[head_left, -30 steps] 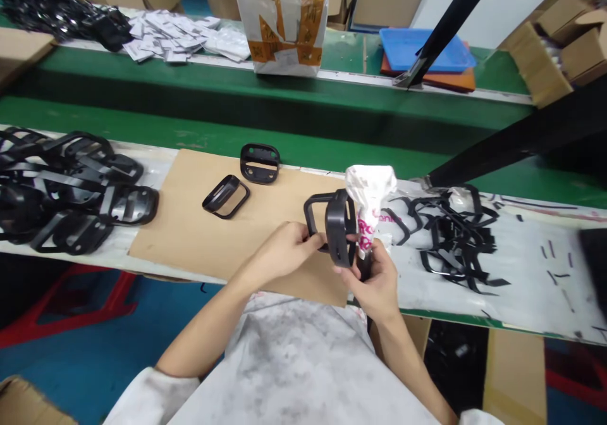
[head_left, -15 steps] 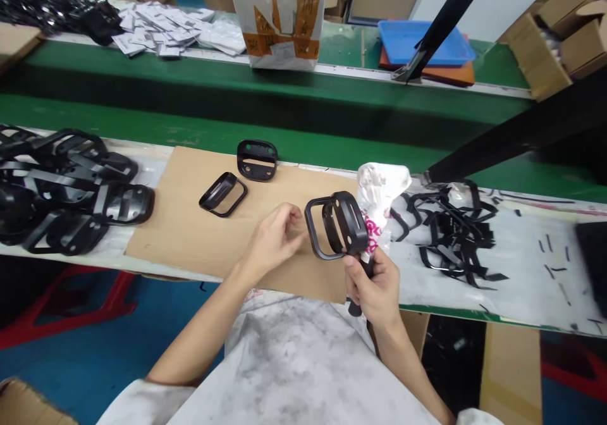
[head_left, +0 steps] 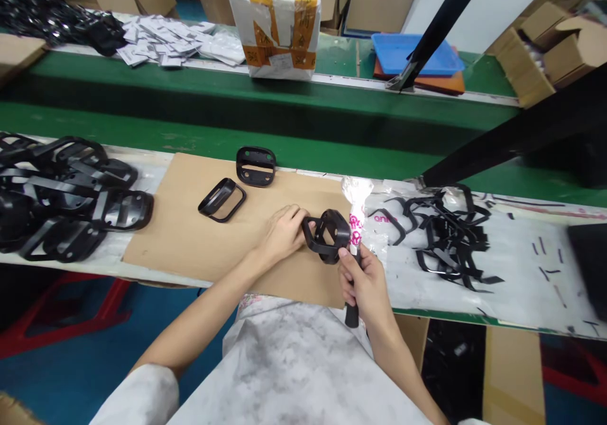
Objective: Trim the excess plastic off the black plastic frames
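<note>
My left hand (head_left: 286, 233) grips the left edge of a black plastic frame (head_left: 327, 234), a loop with a slotted plate on one side. My right hand (head_left: 364, 279) is closed round the black handle of a hammer (head_left: 355, 226), whose head is wrapped in white plastic with pink print. The right thumb and fingertips are close to the frame's lower right edge; whether they touch it I cannot tell. On the cardboard sheet (head_left: 190, 248) left of my hands lie two similar frames, one tilted (head_left: 222, 200) and one farther back (head_left: 256, 166).
A pile of black frames (head_left: 71, 197) lies at the left of the bench. To the right are loose black strips (head_left: 450, 235) on white plastic sheeting. Behind stand a taped white box (head_left: 279, 26) and a blue tray (head_left: 417, 53). A black post (head_left: 436, 33) slants across the right side.
My left hand has moved right and taken hold of the frame's left edge. The frame has tilted and come lower. My right hand and the hammer have shifted slightly left and down.
</note>
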`<state>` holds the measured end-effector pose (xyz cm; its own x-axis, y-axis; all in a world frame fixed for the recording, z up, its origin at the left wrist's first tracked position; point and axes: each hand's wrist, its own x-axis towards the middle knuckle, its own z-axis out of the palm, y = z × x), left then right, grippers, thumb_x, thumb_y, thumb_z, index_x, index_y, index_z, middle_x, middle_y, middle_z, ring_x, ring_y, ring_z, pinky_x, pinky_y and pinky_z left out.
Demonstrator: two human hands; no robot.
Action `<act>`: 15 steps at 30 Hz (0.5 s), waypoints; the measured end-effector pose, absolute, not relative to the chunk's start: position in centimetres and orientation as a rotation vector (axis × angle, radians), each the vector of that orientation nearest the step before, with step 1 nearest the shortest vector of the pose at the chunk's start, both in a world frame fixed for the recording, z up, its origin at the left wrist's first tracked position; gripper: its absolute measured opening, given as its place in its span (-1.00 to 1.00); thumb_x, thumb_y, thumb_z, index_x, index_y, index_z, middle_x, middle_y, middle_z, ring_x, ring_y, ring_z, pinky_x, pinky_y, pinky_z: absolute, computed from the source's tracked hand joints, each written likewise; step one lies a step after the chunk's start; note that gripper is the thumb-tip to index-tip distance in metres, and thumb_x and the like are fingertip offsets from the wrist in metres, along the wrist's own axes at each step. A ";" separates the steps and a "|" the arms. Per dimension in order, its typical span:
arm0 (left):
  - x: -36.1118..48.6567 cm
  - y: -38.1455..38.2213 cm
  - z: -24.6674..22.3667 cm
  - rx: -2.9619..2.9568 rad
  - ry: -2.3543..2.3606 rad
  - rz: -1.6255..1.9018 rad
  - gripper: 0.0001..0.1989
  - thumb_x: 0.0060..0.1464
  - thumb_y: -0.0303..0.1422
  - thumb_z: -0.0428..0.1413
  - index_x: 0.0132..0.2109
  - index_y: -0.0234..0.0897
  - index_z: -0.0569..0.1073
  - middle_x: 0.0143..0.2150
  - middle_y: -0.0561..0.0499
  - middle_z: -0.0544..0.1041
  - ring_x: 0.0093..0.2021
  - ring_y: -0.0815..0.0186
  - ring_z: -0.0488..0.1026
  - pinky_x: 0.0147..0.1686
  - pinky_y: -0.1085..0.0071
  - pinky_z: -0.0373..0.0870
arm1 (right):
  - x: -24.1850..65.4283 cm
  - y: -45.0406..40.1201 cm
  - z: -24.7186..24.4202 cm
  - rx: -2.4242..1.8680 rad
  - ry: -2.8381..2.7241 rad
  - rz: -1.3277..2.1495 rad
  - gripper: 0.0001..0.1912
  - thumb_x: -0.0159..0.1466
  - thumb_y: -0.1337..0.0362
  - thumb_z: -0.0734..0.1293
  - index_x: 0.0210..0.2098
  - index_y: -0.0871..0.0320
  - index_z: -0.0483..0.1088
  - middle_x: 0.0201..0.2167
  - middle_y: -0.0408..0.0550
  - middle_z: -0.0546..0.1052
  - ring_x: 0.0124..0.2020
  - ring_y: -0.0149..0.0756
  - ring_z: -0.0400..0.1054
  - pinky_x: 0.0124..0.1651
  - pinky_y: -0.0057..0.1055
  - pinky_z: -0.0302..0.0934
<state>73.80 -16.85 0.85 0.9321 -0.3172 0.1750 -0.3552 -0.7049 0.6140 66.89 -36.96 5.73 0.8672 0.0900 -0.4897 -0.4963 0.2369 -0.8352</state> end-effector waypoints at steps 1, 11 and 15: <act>73.7 -16.9 0.8 2.343 -0.479 0.066 -0.82 0.33 -0.32 0.02 -0.03 -0.26 0.47 -0.06 -0.19 0.52 -0.02 0.09 0.46 0.02 0.20 0.35 | 67.0 -37.1 5.5 -1.258 0.380 0.428 -0.55 0.26 -0.07 0.49 -0.31 0.06 0.22 -0.62 -0.43 0.17 -0.77 -0.63 -0.11 -0.80 -0.67 -0.11; 73.7 -14.8 3.0 1.806 -0.427 -0.335 -0.69 0.30 -0.11 0.11 -0.21 -0.28 0.56 -0.12 -0.14 0.56 -0.09 0.18 0.48 -0.05 0.31 0.36 | 71.6 -39.0 4.7 -1.414 0.283 0.343 -0.52 0.19 -0.09 0.52 -0.16 0.09 0.34 -0.65 -0.43 0.17 -0.78 -0.58 -0.03 -0.82 -0.63 -0.05; 73.6 -14.6 2.4 1.808 -0.324 -0.357 -0.64 0.29 -0.08 0.12 -0.30 -0.29 0.50 -0.25 -0.04 0.50 -0.25 0.29 0.41 -0.21 0.40 0.31 | 71.9 -38.7 4.9 -1.419 0.244 0.393 -0.54 0.22 -0.08 0.51 -0.17 0.07 0.32 -0.67 -0.44 0.16 -0.79 -0.57 -0.03 -0.83 -0.64 -0.06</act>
